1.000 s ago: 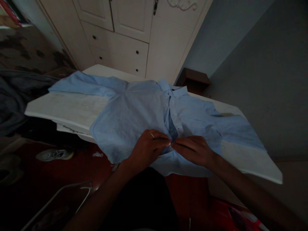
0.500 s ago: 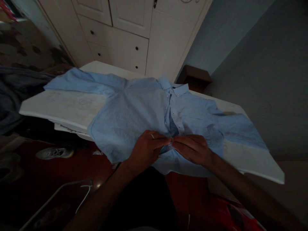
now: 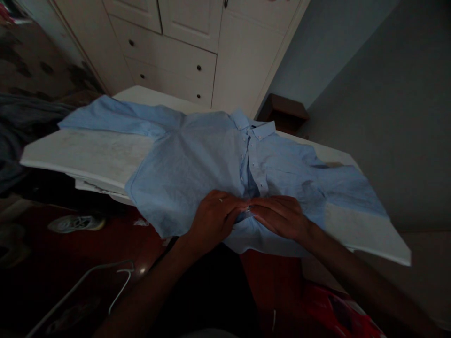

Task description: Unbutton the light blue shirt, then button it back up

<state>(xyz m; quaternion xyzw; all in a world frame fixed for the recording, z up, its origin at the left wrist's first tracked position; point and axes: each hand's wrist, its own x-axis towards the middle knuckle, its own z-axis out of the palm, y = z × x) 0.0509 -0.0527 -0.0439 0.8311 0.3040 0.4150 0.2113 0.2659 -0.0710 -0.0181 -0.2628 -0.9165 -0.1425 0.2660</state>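
A light blue button-up shirt lies spread front side up across a white board, its sleeves stretched out to both sides. The collar points away from me, and the front placket gapes along its upper part. My left hand, with a ring on one finger, pinches the placket's edge low on the shirt front. Meeting it fingertip to fingertip, my right hand pinches the other edge. Whatever button or hole sits between the fingertips is hidden by them.
Behind the board stands a white wardrobe with drawers. A small brown box-like shelf is by the wall. Grey cloth lies at the left. On the reddish floor are a shoe, a white metal frame and a red bag-like item.
Both hands stay at the same spot on the placket, with only slight finger movement. The whole view has shifted a little.
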